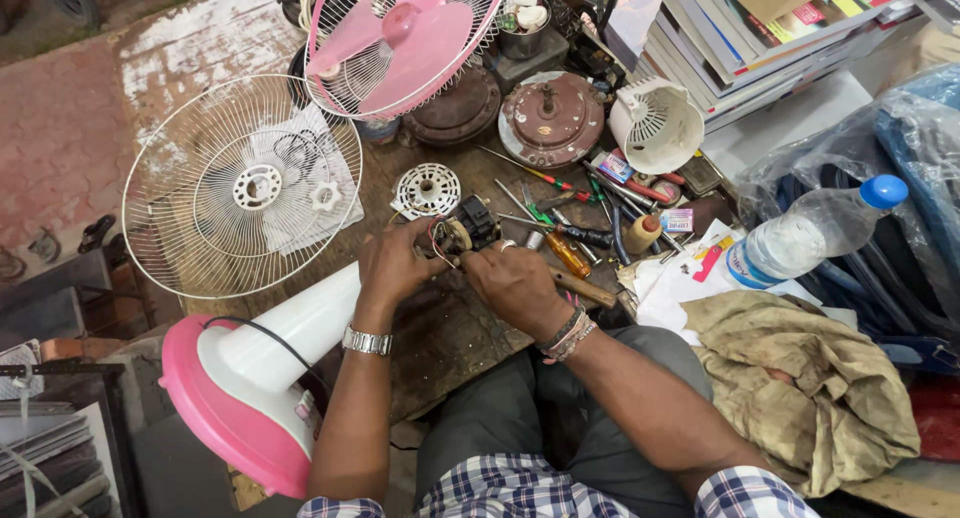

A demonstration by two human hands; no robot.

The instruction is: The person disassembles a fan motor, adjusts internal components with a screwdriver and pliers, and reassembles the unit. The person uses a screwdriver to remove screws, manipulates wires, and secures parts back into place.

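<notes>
Holding small fan motor (465, 233) w/ both hands, left grip (395, 263) & right grip (515, 283) clamped on it, blue-capped bottle (815, 233) at right

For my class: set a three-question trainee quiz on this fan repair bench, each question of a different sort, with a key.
1. True or false: both hands hold the small motor part.
2. Which lies nearest the water bottle? A) white fan guard B) tan cloth C) pink fan base
3. Fill in: the left hand has a metal ____ at its wrist.

Key: 1 true; 2 B; 3 watch. The right hand wears bracelets.
</notes>
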